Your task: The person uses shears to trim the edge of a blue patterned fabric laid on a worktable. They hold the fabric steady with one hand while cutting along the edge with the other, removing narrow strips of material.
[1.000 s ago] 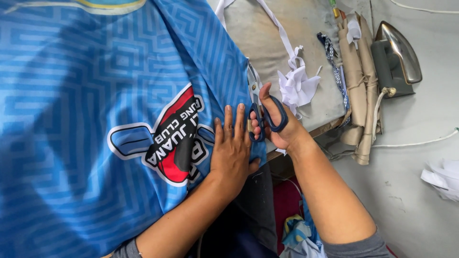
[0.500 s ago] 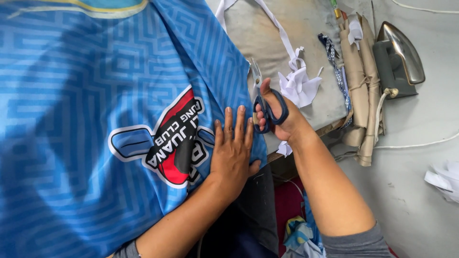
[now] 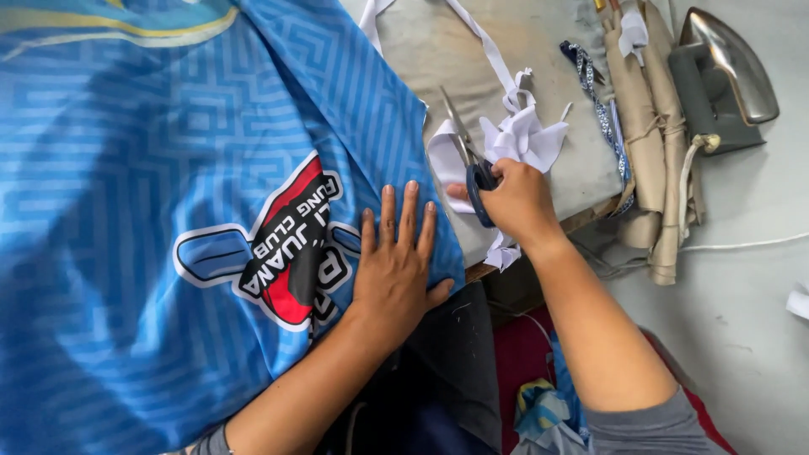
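Left hand (image 3: 394,268) lies flat, palm down, four fingers straight and slightly spread pointing away from the body, thumb splayed out to the right; the bare forearm runs back down-left from the wrist, a grey sleeve edge just showing at the elbow. Right hand (image 3: 516,202) is curled into a closed grip, knuckles up, thumb and fingers tucked in on the left side of the grip, wrist bent a little. Its forearm runs down-right from the grip to a grey sleeve at the upper arm; the two hands sit near each other, not touching.
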